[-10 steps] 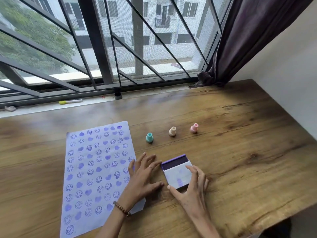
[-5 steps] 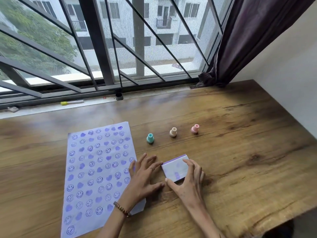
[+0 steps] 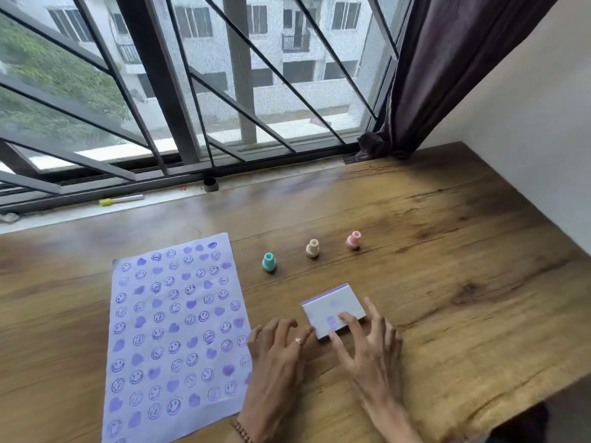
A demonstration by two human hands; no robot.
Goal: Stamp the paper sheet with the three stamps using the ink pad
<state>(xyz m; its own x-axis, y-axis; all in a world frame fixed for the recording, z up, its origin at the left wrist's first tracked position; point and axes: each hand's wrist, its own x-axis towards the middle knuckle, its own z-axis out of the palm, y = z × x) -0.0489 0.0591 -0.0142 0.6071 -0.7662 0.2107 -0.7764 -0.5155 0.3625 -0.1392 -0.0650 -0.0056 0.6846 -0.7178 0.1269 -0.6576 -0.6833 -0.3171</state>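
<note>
We rest our right hand (image 3: pixel 371 353), fingers spread, on the closed ink pad (image 3: pixel 334 310) on the worktop (image 3: pixel 447 282); our left hand (image 3: pixel 278 356), fingers curled, sits beside the stamped paper sheet (image 3: pixel 172 330).

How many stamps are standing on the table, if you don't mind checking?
3: the teal stamp nearest the paper, the cream stamp in the middle, the pink stamp rightmost. None looks hidden.

We sit in a home room, wooden desk (image 3: pixel 447 282) under our fingers, barred window (image 3: pixel 192 91), dark curtain (image 3: pixel 447 59) and apartment block (image 3: pixel 287 43) beyond them.
</note>
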